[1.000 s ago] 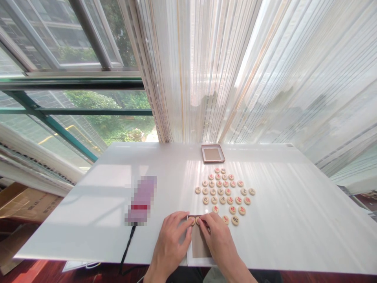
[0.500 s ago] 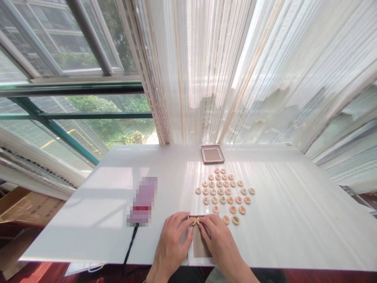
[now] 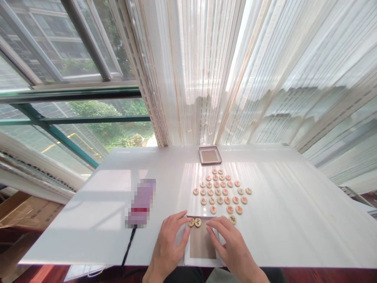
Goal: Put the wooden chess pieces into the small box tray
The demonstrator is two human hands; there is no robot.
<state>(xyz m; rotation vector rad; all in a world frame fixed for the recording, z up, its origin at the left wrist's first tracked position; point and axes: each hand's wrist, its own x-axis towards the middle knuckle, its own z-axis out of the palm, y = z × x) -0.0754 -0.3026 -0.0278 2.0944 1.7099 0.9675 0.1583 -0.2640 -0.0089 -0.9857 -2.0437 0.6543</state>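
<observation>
My left hand (image 3: 172,241) rests over the left edge of a shallow open box (image 3: 203,245), fingers apart, an index fingertip at a round wooden xiangqi piece (image 3: 191,223). A second piece with a black character (image 3: 198,222) lies beside it along the box's far side. At the box's right side is my right hand (image 3: 234,243), its thumb and index finger apart with nothing seen between them. A black-marked piece (image 3: 232,219) lies on the table just beyond that hand.
Several loose pieces (image 3: 218,192) with red or black characters are spread on the white table (image 3: 282,220) beyond the box. A shallow brown-rimmed lid (image 3: 210,155) lies at the far edge. A blurred purple object (image 3: 143,202) with a black strap (image 3: 129,245) is on the left.
My right hand has let go of the black-marked piece in the box and moved right. The red piece near its knuckles no longer shows. The view has shifted slightly.
</observation>
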